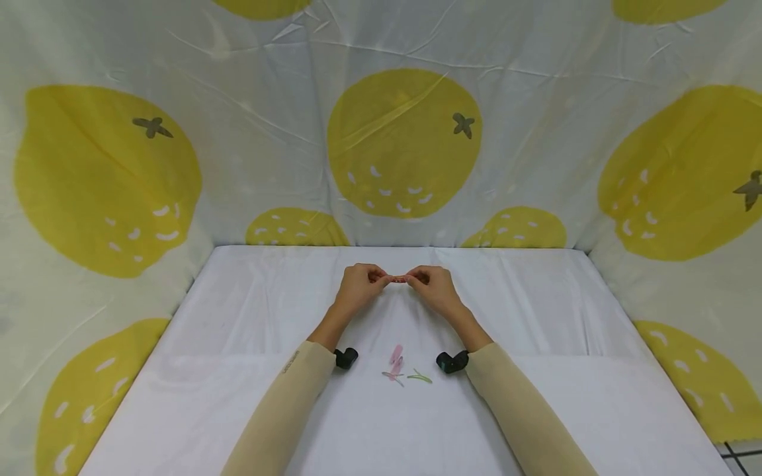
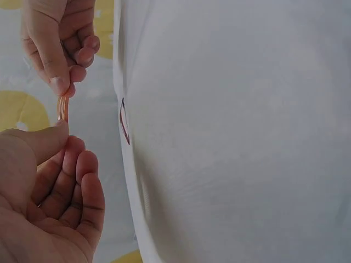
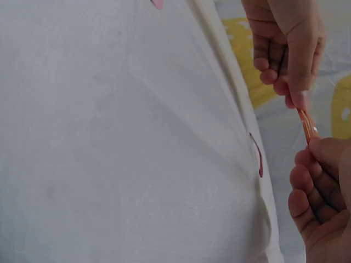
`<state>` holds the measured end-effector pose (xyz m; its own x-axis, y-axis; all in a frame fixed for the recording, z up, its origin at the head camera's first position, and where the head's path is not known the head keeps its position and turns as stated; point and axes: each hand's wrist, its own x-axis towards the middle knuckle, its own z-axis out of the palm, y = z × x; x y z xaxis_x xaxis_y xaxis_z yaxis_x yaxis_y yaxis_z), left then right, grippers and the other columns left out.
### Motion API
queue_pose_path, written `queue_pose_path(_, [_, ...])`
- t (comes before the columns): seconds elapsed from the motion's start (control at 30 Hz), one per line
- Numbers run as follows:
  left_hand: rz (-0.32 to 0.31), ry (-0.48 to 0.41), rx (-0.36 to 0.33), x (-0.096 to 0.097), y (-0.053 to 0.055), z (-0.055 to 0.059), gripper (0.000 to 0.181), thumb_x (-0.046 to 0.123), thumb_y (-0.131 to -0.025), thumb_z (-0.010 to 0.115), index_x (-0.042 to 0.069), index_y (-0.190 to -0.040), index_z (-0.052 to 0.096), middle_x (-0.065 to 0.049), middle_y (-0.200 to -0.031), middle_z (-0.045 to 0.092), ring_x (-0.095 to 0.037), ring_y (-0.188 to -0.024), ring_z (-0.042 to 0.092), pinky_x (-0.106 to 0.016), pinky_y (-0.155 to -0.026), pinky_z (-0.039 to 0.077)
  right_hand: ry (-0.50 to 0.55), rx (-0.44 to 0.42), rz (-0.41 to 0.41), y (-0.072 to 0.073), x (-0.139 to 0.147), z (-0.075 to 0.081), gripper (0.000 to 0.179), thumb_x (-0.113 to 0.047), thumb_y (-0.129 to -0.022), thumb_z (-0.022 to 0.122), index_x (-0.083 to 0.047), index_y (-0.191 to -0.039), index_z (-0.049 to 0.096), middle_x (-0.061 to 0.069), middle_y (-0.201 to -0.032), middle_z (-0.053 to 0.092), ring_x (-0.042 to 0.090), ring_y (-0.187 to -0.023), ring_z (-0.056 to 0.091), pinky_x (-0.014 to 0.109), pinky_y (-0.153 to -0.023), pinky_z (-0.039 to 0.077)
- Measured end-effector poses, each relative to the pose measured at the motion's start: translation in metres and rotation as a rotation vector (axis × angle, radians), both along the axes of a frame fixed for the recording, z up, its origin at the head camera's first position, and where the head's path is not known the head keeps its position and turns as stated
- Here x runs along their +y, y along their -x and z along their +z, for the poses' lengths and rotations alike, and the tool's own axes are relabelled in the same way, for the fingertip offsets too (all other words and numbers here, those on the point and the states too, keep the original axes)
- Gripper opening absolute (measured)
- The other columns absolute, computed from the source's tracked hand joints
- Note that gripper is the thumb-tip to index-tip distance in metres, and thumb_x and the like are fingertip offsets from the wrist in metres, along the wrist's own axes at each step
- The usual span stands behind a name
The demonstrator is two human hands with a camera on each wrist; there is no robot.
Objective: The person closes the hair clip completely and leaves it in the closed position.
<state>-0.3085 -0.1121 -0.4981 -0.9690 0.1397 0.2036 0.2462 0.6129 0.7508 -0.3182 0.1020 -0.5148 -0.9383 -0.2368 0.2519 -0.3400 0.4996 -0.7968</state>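
Observation:
My left hand (image 1: 358, 287) and right hand (image 1: 436, 288) meet over the far part of the white table. Between them is a small, narrow orange hair clip (image 1: 398, 279), each hand pinching one end with thumb and fingertips. In the left wrist view, light lines run along the orange clip (image 2: 63, 108); a shiny spot shows on it in the right wrist view. Close by, at the cloth's edge, lies a slim dark-red clip-like piece (image 3: 257, 156). Nearer my body are pink clips (image 1: 396, 357), a thin pale crossed piece (image 1: 393, 377) and a green clip (image 1: 420, 376).
White cloth covers the table (image 1: 536, 396). A curtain with lemon prints (image 1: 405, 145) hangs behind and along both sides. Black wrist cameras (image 1: 346, 358) sit by both sleeves, on either side of the small pieces.

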Motion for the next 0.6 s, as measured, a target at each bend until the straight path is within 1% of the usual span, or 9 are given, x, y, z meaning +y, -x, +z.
queue_pose_path(0.07, [-0.003,0.012,-0.024,0.0,0.003,-0.003,0.015,0.024,-0.095,0.076,0.009,-0.093,0.081,-0.003,-0.082,0.077,-0.012,-0.07,0.066,-0.025,-0.063,0.052,-0.028,-0.01,0.002,0.002,0.0,-0.002,0.016,-0.021,-0.099,0.072,-0.007,-0.101,0.08,0.009,-0.09,0.078,0.013,-0.074,0.063,0.024,-0.068,0.051])
queue_pose_path(0.2, [-0.002,0.033,-0.03,0.0,0.007,-0.006,0.014,0.022,-0.095,0.075,0.009,-0.093,0.081,-0.004,-0.081,0.077,-0.013,-0.07,0.065,-0.025,-0.063,0.052,-0.071,-0.017,-0.001,0.004,0.0,-0.005,0.015,-0.021,-0.099,0.072,-0.008,-0.1,0.08,0.006,-0.091,0.078,0.013,-0.078,0.064,0.026,-0.072,0.051])
queue_pose_path(0.4, [0.009,0.077,-0.065,0.002,0.012,-0.009,0.013,0.022,-0.092,0.076,0.01,-0.091,0.082,-0.001,-0.079,0.076,-0.011,-0.071,0.064,-0.025,-0.065,0.05,-0.1,-0.031,-0.021,0.007,0.001,-0.009,0.014,-0.021,-0.097,0.074,-0.009,-0.098,0.081,0.004,-0.09,0.077,0.015,-0.078,0.064,0.028,-0.072,0.052])
queue_pose_path(0.6, [0.03,0.099,-0.107,0.004,0.014,-0.011,0.012,0.022,-0.091,0.076,0.012,-0.087,0.081,0.0,-0.077,0.074,-0.012,-0.071,0.062,-0.025,-0.064,0.048,-0.126,-0.046,-0.014,0.011,0.003,-0.016,0.013,-0.019,-0.095,0.075,-0.009,-0.099,0.081,0.004,-0.092,0.078,0.013,-0.082,0.067,0.03,-0.075,0.054])
